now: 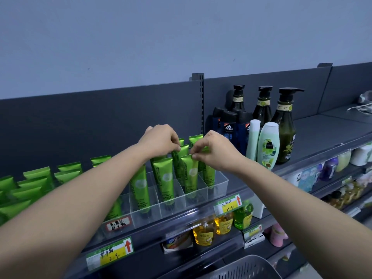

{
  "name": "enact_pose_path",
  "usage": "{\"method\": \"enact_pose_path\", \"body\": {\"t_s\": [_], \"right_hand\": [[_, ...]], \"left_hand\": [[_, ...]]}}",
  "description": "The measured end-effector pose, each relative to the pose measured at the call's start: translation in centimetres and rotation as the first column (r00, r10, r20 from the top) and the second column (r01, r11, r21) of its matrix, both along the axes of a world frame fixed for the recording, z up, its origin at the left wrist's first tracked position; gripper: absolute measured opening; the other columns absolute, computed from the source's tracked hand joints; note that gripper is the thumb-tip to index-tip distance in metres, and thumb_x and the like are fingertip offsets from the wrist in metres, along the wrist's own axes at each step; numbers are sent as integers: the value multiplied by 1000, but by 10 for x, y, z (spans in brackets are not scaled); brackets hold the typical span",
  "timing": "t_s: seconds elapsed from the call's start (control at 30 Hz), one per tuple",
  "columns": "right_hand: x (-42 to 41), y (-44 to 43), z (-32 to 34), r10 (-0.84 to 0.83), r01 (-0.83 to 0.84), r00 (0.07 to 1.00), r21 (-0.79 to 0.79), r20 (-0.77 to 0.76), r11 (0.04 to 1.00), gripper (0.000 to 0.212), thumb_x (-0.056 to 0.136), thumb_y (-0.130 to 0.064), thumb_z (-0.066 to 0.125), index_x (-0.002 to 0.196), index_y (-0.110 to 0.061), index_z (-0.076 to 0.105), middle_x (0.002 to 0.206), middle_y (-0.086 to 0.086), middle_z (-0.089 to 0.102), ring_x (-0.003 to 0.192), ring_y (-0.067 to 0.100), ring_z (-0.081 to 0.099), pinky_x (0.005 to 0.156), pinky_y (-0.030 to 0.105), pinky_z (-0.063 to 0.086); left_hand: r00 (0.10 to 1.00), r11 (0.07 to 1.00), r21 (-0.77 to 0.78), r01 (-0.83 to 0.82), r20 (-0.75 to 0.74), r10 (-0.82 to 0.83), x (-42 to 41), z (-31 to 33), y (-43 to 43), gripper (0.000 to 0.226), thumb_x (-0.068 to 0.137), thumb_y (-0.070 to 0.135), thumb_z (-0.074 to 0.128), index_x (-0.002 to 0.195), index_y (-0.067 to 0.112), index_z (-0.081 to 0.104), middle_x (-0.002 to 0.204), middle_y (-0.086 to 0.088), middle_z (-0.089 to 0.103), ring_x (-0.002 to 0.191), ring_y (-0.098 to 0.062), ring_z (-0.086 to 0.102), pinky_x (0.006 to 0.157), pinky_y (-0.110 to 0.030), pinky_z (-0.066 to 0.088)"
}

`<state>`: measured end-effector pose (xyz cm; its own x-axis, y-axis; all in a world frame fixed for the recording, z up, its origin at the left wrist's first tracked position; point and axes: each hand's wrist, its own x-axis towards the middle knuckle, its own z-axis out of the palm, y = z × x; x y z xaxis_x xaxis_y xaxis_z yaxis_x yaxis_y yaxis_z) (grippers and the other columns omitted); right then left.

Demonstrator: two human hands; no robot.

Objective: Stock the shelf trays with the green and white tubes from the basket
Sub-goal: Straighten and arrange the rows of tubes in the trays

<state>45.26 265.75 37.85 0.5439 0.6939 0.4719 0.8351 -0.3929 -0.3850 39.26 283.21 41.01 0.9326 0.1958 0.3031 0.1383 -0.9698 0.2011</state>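
Both grips meet over one end of a clear tray (221, 184). The left grip (161, 141) pinches the crimped top of the rear tube (178, 160). The right grip (215, 152) pinches the top corner of the front tube (190, 174), which stands cap-down in a tray compartment. Which compartment the rear tube stands in I cannot tell, since the hands and the tubes in front cover its base. The left forearm hides much of the tray's left part, and more green tubes (36, 176) run off the left edge.

"Chamomile" runs up the tubes, but the small print below it is too blurred to read. The dark bottles (228, 127) beside the tray say "adidas". Two green and yellow price tags (109, 253) with red arrows carry handwriting that looks like "3.9" and "29.9". A red-bordered label (118, 223) on the tray front is handwritten and I cannot read it.

The grey perforated basket (247, 266) is cut off by the bottom edge, its inside unseen. Right of the pump bottles (284, 127) the shelf (322, 133) shows bare board. The tray's front cells show clear room ahead of the tubes.
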Motion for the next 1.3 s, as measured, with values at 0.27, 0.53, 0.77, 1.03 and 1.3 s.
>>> {"method": "enact_pose_path", "body": {"t_s": [0.27, 0.53, 0.77, 1.03, 1.3], "right_hand": [[0, -5, 1, 29, -29, 999, 23, -38, 999, 20, 80, -31, 76, 98, -24, 75, 82, -19, 61, 101, 7, 45, 87, 30, 44], [9, -8, 3, 16, -12, 999, 93, -45, 996, 21, 84, -22, 71, 105, -25, 73, 101, -8, 69, 109, 13, 48, 91, 33, 44], [17, -15, 2, -4, 8, 998, 78, -59, 997, 27, 83, -19, 72, 110, -22, 70, 106, -7, 68, 108, 10, 46, 93, 31, 41], [21, -18, -2, 1, 6, 996, 85, -87, 996, 26, 78, -13, 73, 103, -21, 70, 101, -7, 66, 101, 7, 46, 86, 26, 42], [26, -21, -12, -66, 76, 990, 78, -126, 994, 20, 81, -28, 74, 101, -30, 71, 107, -3, 66, 105, 11, 54, 93, 34, 45]], "left_hand": [[1000, 997, -71, -17, 20, 18, 6, 6, 6, 12, 86, 34, 65, 80, 25, 73, 86, 9, 71, 90, -16, 63, 90, -37, 47], [993, 991, 69, -117, 8, 116, 22, -2, 11, 21, 92, 27, 60, 111, 28, 68, 117, 8, 66, 115, -18, 54, 100, -37, 27], [991, 992, 11, -128, 26, 128, 25, -5, 18, 12, 89, 20, 64, 92, 26, 73, 100, 7, 71, 103, -18, 58, 98, -36, 28], [985, 1000, 4, -7, 171, 6, 15, 1, 13, 22, 84, 45, 64, 80, 26, 73, 79, 15, 66, 90, -13, 59, 99, -37, 31], [998, 998, -33, 46, -28, -47, 5, 4, 6, 7, 77, 32, 75, 76, 26, 74, 71, 18, 65, 85, -10, 60, 100, -39, 39]]}}
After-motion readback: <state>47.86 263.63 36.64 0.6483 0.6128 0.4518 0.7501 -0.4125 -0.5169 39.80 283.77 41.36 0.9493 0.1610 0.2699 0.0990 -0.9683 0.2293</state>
